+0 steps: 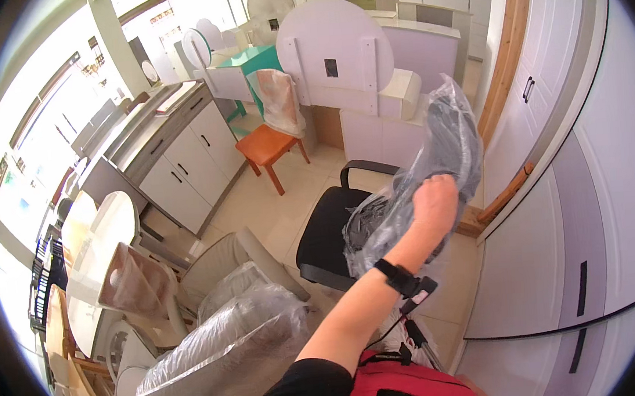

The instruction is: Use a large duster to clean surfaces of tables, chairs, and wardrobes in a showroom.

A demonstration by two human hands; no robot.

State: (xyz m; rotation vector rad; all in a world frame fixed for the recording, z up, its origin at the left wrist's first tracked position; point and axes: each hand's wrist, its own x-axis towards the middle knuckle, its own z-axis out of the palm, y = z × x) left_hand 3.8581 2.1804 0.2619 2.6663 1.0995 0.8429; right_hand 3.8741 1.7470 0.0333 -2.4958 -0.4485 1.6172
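My left hand point(436, 203), with a black band at its wrist, is closed on the clear plastic film at the backrest point(459, 138) of an office chair. That film hangs in loose folds over the backrest and down to the side of the black seat point(333, 227). A black armrest point(370, 166) stands out uncovered at the far side of the seat. Whether the fingers also grip the backrest itself under the film cannot be told. My right hand is out of view. Nearer, on the left, lies a grey padded piece of furniture point(223, 353) wrapped in clear plastic.
White wardrobe doors point(531, 249) rise close on the right. An orange-seated chair point(267, 143) stands ahead, beside a white-doored sideboard point(191, 168). A large round-backed lilac panel point(335, 53) is behind. Tables and a film-covered chair point(135, 282) crowd the left.
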